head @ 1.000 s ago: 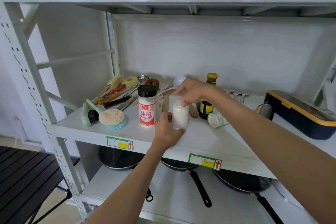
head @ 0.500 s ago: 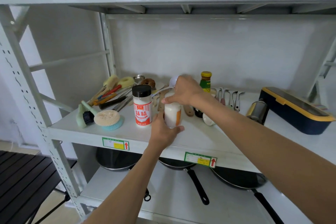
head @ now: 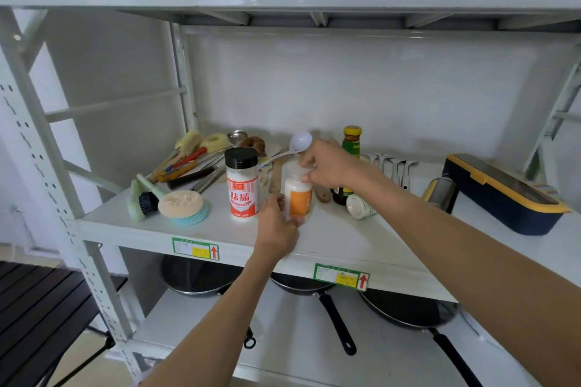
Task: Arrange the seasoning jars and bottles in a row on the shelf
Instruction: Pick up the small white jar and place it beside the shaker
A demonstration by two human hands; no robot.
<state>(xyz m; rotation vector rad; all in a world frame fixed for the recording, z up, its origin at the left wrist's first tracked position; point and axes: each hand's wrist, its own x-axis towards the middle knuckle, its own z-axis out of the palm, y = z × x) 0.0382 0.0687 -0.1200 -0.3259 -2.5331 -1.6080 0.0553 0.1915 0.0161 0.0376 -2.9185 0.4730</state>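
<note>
A clear jar with an orange label (head: 298,198) stands on the white shelf (head: 339,236), just right of a black-capped seasoning jar with a red label (head: 242,188). My left hand (head: 278,226) wraps the orange-label jar's lower left side. My right hand (head: 327,166) pinches its lid from above. Behind my right wrist stands a dark sauce bottle with a yellow cap (head: 349,148), partly hidden. A small white jar (head: 360,207) lies on its side to the right.
Brushes and utensils (head: 188,163), a scrub brush (head: 141,198) and a sponge pad (head: 184,206) crowd the shelf's left. A white spoon (head: 298,141), a metal cup (head: 440,193) and a navy-yellow box (head: 503,192) lie behind and right. Pans (head: 314,292) sit below.
The orange-label jar has turned so its label faces me, and it sits closer to the red-label jar. Both hands stayed on it.
</note>
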